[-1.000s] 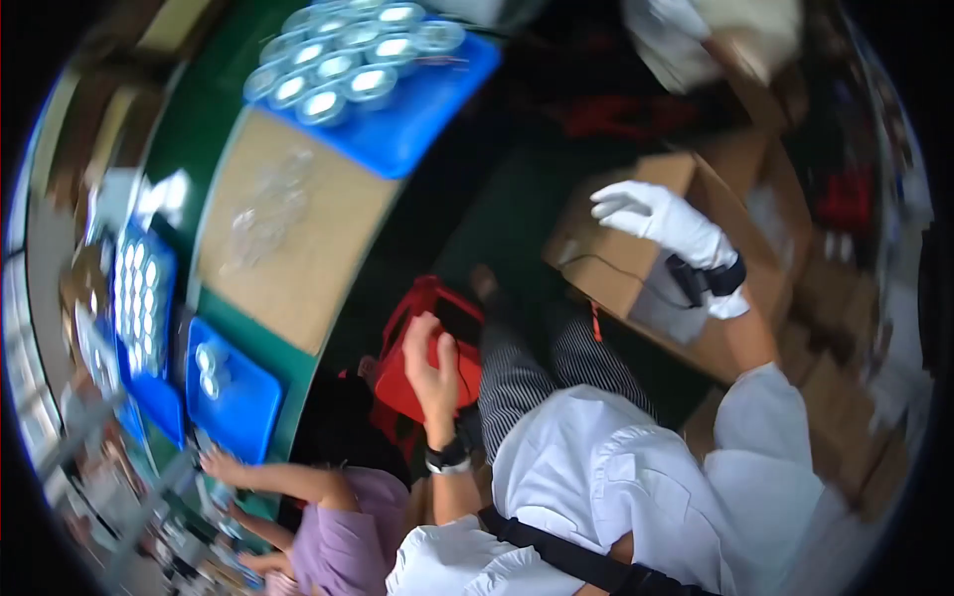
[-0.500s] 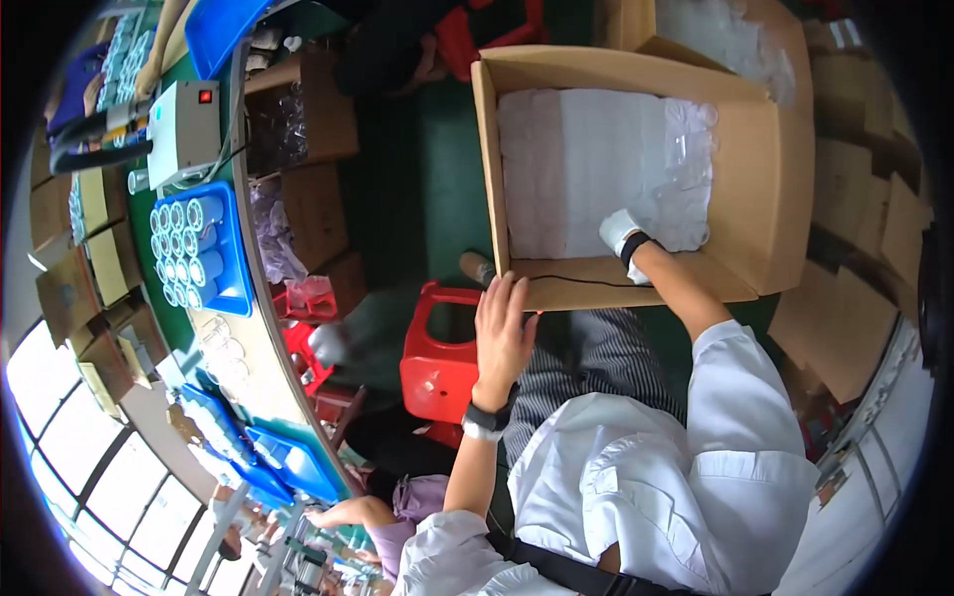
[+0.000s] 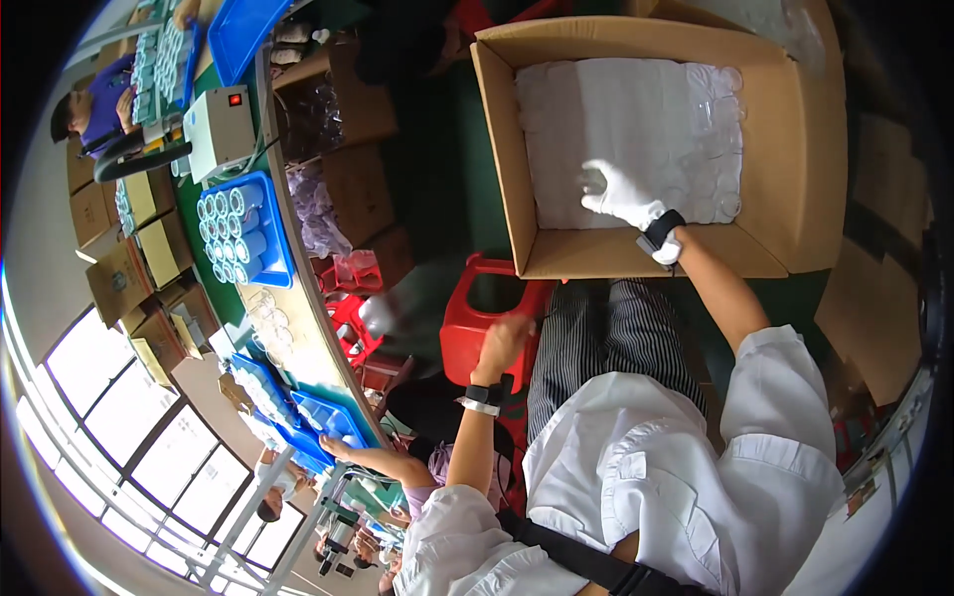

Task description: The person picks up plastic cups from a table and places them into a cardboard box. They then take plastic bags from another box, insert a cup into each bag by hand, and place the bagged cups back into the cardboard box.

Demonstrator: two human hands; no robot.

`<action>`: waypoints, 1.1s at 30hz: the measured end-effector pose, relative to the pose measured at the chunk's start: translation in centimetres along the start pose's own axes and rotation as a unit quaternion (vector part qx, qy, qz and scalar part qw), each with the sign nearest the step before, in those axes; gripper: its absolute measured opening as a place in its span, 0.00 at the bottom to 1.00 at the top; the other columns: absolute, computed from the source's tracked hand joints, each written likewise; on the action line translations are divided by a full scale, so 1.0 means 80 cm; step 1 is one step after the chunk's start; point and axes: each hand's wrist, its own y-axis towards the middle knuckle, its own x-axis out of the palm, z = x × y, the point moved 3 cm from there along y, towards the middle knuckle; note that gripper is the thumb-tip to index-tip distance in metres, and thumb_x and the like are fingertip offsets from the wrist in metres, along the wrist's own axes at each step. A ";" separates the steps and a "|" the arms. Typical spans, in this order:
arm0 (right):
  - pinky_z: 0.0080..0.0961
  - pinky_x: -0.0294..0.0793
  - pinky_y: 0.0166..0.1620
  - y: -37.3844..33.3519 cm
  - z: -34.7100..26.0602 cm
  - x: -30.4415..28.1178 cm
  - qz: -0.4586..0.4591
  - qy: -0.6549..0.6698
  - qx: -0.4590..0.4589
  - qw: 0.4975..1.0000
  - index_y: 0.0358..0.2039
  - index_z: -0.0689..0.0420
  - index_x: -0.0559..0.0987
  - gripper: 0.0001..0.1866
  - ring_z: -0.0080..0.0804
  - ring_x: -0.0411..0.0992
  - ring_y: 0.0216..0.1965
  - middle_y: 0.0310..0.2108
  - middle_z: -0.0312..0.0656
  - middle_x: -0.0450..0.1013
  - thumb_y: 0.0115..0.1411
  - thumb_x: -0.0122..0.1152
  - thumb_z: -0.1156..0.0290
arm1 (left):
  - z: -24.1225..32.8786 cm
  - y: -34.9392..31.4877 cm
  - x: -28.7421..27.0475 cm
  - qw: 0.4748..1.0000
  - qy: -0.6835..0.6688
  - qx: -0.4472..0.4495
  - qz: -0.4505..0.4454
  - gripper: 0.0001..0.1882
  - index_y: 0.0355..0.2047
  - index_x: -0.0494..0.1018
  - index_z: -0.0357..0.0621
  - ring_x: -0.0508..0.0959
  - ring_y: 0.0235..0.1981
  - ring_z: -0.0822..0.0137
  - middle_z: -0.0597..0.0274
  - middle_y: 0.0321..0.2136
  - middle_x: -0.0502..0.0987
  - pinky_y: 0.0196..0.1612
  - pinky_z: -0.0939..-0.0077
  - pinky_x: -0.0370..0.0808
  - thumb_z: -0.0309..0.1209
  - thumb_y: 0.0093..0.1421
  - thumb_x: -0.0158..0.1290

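My right hand, in a white glove with a dark wrist strap, reaches into a large open cardboard box. Its fingers are spread over a white liner sheet and several clear round plastic pieces. My left hand is bare, with a dark and white wristband below it. It hovers blurred at the right edge of a red plastic stool, fingers curled. Whether it grips the stool is unclear. My white coat sleeves and striped trousers fill the lower middle.
A long curved workbench runs down the left, carrying blue trays of round clear parts and a small grey box machine. Cardboard boxes stack beside it. Another person's arm reaches over blue trays at lower left; a seated person works at upper left.
My gloved right hand has moved from the box's near wall further in over the liner. My left hand has dropped toward the red stool and its fingers have curled.
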 end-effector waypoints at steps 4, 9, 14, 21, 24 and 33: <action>0.26 0.68 0.50 -0.053 -0.109 0.024 -0.039 0.221 -0.008 0.974 0.53 0.58 0.62 0.32 0.28 0.68 0.44 0.42 0.37 0.68 0.47 0.63 0.75 | -0.016 -0.050 0.054 0.977 0.007 0.082 -0.197 0.13 0.40 0.69 0.38 0.74 0.37 0.55 0.52 0.32 0.75 0.46 0.67 0.70 0.29 0.55 0.50; 0.28 0.66 0.50 -0.155 -0.145 0.054 -0.019 0.087 -0.104 0.991 0.54 0.58 0.62 0.33 0.31 0.65 0.48 0.44 0.41 0.66 0.47 0.64 0.72 | 0.137 -0.011 -0.018 0.814 -0.524 0.071 0.242 0.14 0.46 0.65 0.38 0.73 0.38 0.67 0.56 0.35 0.73 0.43 0.73 0.72 0.29 0.61 0.45; 0.33 0.67 0.47 -0.182 -0.160 0.015 -0.123 -0.132 -0.266 0.947 0.51 0.58 0.63 0.34 0.44 0.68 0.42 0.40 0.48 0.67 0.43 0.67 0.67 | 0.183 0.028 -0.011 0.837 -0.531 0.090 0.097 0.12 0.44 0.65 0.35 0.74 0.35 0.70 0.57 0.34 0.73 0.41 0.75 0.72 0.28 0.62 0.43; 0.38 0.69 0.40 -0.058 0.066 -0.085 -0.108 -0.689 -0.099 0.710 0.46 0.53 0.70 0.17 0.40 0.71 0.39 0.41 0.48 0.69 0.54 0.49 0.68 | 0.181 0.052 0.032 0.893 -0.423 0.086 0.126 0.10 0.41 0.66 0.33 0.75 0.34 0.71 0.60 0.31 0.74 0.40 0.77 0.73 0.27 0.62 0.43; 0.40 0.70 0.40 -0.026 0.219 -0.093 -0.133 -0.693 -0.024 0.708 0.40 0.51 0.75 0.14 0.39 0.72 0.39 0.38 0.43 0.72 0.56 0.44 0.67 | 0.191 0.089 0.054 0.893 -0.411 0.078 0.165 0.10 0.40 0.68 0.33 0.75 0.34 0.71 0.60 0.31 0.74 0.42 0.77 0.73 0.26 0.62 0.43; 0.31 0.64 0.54 -0.080 -0.004 -0.080 -0.283 0.257 0.021 0.924 0.57 0.55 0.56 0.36 0.31 0.60 0.54 0.53 0.43 0.60 0.49 0.61 0.80 | 0.178 0.160 0.052 0.916 -0.263 0.009 0.303 0.12 0.39 0.71 0.32 0.73 0.30 0.76 0.61 0.30 0.75 0.35 0.82 0.70 0.30 0.59 0.49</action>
